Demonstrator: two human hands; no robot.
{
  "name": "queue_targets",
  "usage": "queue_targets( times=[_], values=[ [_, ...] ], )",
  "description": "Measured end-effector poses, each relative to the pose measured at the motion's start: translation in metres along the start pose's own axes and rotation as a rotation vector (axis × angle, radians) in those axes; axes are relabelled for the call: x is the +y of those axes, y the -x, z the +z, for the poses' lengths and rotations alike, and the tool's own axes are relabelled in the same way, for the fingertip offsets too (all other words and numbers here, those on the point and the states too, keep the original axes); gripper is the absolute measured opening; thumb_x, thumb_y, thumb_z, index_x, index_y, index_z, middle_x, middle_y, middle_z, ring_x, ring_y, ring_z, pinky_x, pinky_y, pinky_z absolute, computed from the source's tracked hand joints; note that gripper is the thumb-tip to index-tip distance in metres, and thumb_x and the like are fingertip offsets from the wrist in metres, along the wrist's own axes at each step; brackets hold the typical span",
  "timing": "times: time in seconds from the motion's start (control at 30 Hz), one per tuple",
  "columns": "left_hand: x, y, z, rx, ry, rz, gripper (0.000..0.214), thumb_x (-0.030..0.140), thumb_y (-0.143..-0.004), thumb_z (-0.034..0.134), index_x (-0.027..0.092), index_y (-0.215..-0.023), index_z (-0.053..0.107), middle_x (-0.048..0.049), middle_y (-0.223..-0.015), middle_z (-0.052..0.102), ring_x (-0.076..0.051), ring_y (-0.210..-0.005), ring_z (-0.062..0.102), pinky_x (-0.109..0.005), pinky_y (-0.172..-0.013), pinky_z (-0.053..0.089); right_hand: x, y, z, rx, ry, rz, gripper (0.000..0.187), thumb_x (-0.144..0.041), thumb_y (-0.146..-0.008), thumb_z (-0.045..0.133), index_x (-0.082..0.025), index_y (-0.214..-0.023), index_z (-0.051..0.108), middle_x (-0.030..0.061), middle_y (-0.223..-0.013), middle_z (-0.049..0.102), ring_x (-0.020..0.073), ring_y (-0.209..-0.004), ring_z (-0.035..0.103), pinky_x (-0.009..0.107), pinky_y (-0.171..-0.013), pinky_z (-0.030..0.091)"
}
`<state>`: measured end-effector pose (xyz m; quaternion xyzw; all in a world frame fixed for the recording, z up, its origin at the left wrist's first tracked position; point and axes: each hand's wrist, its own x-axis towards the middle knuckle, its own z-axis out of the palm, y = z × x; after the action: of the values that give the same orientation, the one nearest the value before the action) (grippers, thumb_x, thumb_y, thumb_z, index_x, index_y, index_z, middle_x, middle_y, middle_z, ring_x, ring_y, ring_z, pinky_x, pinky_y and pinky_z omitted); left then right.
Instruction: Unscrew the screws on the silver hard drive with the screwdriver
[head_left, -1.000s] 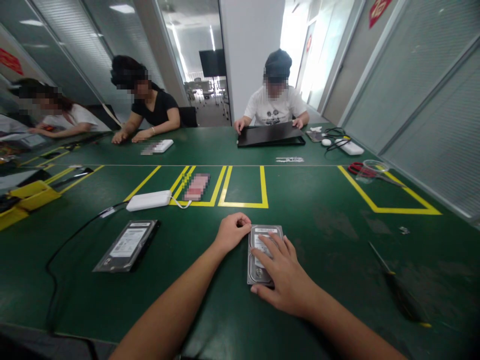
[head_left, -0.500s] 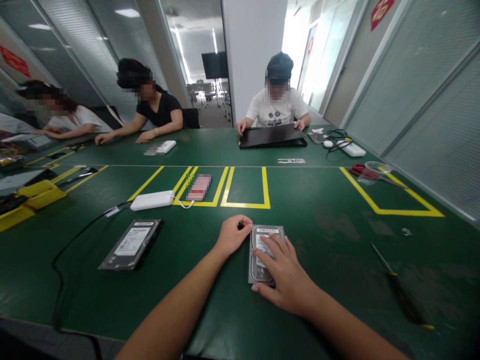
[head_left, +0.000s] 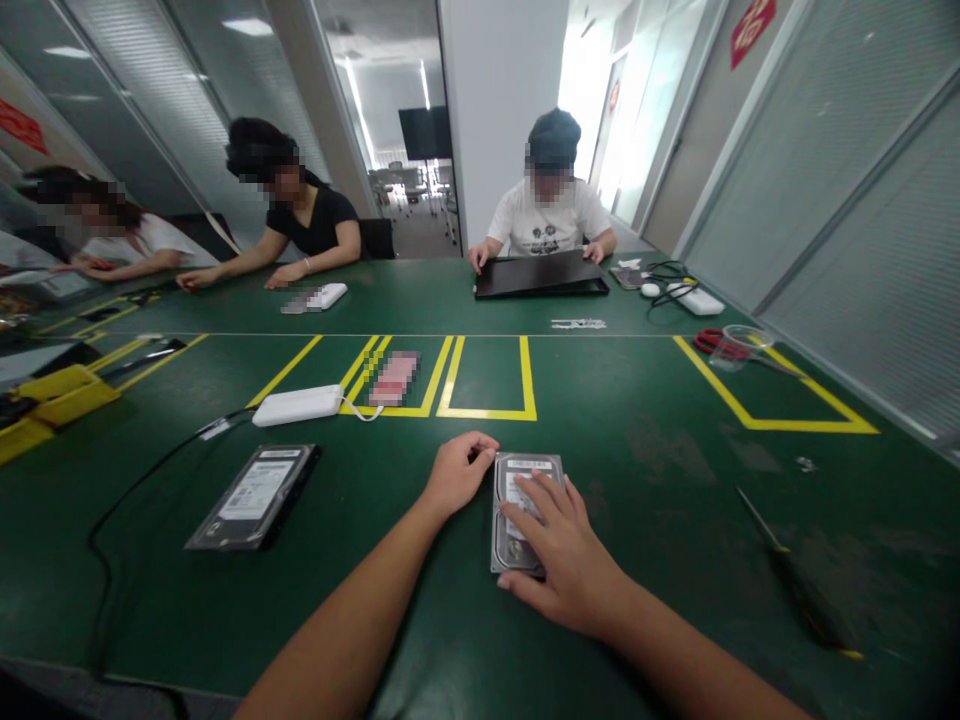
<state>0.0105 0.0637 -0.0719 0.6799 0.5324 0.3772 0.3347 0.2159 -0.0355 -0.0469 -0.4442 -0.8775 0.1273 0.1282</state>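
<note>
Hands (head_left: 566,555) touch drive (head_left: 509,490): left (head_left: 456,478) curled, right (head_left: 566,555) spread

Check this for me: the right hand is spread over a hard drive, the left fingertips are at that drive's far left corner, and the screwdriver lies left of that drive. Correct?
The screwdriver is misplaced: the head view shows it to the right of that hard drive. The right hand and left fingertips are as you say.
</note>
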Motion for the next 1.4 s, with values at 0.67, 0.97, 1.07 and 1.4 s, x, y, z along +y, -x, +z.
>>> queue_targets(
  times=[0.67, 0.97, 1.07, 1.4],
  values=[
    [0.0010, -0.0002, 0.0001, -0.010, -0.018, 0.036, 0.013, 0.025, -0.087, 0.058, 0.019, -0.089, 0.069, -0.0016, -0.083, 0.071, -0.016, -0.076, 0.064, -0.026, -0.073, 0.050, -0.0027, 0.0009, -0.0031, -0.018, 0.018, -0.002, 0.072, -0.055, -0.082, 0.064, -0.024, -0.145, 0.049, 0.0155, -0.159, 0.033, 0.0408, -0.148, 0.022, 0.070, -0.116, 0.013],
    [-0.0022, -0.0014, 0.0008, -0.027, -0.048, 0.070, 0.013, 0.025, -0.087, 0.057, 0.019, -0.086, 0.069, -0.0012, -0.081, 0.070, -0.015, -0.076, 0.063, -0.025, -0.072, 0.049, -0.0029, 0.0010, -0.0012, -0.017, 0.022, -0.005, 0.072, -0.055, -0.083, 0.063, -0.024, -0.146, 0.048, 0.0151, -0.159, 0.032, 0.0407, -0.148, 0.022, 0.070, -0.116, 0.013],
    [-0.0015, -0.0016, 0.0005, -0.031, -0.062, 0.076, 0.014, 0.025, -0.087, 0.057, 0.018, -0.085, 0.068, -0.0015, -0.081, 0.070, -0.016, -0.076, 0.063, -0.025, -0.072, 0.048, -0.0027, 0.0010, -0.0013, -0.015, 0.025, -0.005, 0.071, -0.054, -0.083, 0.063, -0.025, -0.146, 0.048, 0.0147, -0.159, 0.032, 0.0401, -0.148, 0.022, 0.070, -0.116, 0.013],
    [0.0029, 0.0002, -0.0014, -0.031, -0.088, 0.093, 0.012, 0.024, -0.088, 0.057, 0.019, -0.086, 0.068, -0.0009, -0.082, 0.069, -0.016, -0.078, 0.063, -0.026, -0.074, 0.048, -0.0018, 0.0011, -0.0010, -0.011, 0.025, -0.009, 0.072, -0.055, -0.083, 0.063, -0.025, -0.147, 0.047, 0.0147, -0.159, 0.032, 0.0410, -0.148, 0.021, 0.070, -0.116, 0.013]
  ],
)
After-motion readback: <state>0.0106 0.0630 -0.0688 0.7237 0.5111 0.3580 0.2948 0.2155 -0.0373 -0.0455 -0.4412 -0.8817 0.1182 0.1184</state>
